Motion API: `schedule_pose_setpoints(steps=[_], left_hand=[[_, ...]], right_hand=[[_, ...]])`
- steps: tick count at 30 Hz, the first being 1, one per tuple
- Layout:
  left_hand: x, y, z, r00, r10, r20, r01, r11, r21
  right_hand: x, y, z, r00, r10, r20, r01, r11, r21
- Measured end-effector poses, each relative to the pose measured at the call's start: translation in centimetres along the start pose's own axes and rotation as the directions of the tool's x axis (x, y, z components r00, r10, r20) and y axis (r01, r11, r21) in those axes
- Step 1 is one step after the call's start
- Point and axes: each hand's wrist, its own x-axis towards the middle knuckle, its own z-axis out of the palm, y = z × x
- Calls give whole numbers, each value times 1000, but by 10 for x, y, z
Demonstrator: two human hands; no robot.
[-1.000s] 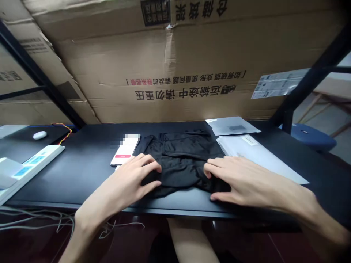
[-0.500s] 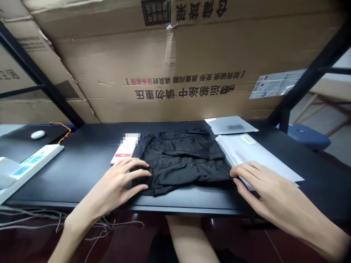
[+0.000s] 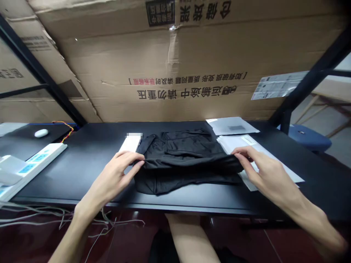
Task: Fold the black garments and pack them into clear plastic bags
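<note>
- Half a second ago the black cloth [image 3: 189, 160] was laid down flat; now a long fold of it is lifted up and pulled straight between two hands.
- The phone [image 3: 131, 143] is covered more now, and its red button is hidden.
- The left end of the fold is pinched by the left hand [image 3: 116, 175], between thumb and finger; the arm is stretched in from the near left.
- The right end is pinched by the right hand [image 3: 263, 168], held over the white bags [image 3: 286, 173]; that arm is stretched in from the near right.
- The rest of the cloth is spread on the middle of the black desk [image 3: 82, 164], between phone and bags.
- On the far cardboard [image 3: 192, 54], upside-down words are printed: 仓储货架, and lower, 运输途中请勿重压.
- In a smaller line, 联系客服 is printed in red.
- A white label [image 3: 278, 86] is stuck on at the right; its writing is too small to be read.
</note>
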Motion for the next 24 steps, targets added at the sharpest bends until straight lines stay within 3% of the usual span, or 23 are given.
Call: schedule_pose_setpoints(steps=[8, 13, 20, 24], left_hand=[[57, 2, -3, 984, -158, -78, 163, 985, 64], [87, 2, 5, 974, -225, -24, 224, 944, 244], [102, 3, 26, 970, -242, 2, 222, 895, 386], [99, 12, 25, 969, -237, -61, 241, 877, 415]], right_hand=[[58, 6, -1, 1000, -4, 22, 6, 995, -96], [83, 16, 13, 996, -40, 84, 61, 962, -267], [89, 9, 27, 986, -68, 154, 141, 835, -532], [93, -18, 26, 989, -118, 86, 145, 843, -517]])
